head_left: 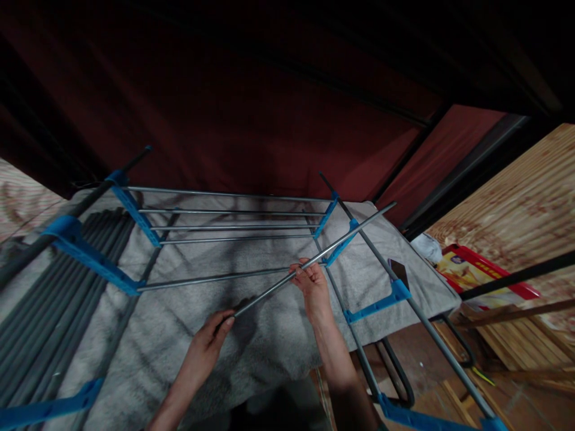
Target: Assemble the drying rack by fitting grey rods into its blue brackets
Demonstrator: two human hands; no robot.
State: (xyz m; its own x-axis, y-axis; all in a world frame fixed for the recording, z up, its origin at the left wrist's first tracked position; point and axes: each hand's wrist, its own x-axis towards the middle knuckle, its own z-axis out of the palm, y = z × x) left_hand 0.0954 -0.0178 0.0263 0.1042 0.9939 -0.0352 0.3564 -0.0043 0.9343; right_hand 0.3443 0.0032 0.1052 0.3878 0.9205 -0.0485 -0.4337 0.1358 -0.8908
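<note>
A thin grey metal tube runs slantwise in front of me, its far end up at the right. My left hand is closed round its near end. Further along, my right hand pinches the same tube between thumb and fingers. Around both hands stands a rack frame of grey tubes joined by blue plastic brackets. Several cross tubes span the far brackets, and a single cross tube lies nearer, passing behind my right hand. On the right side, another blue bracket has no cross tube in it.
Many loose grey tubes lie at the left on a grey blanket. A phone rests near the blanket's right edge. Beyond hang dark red curtains. A red and yellow package and wooden stools stand at the right.
</note>
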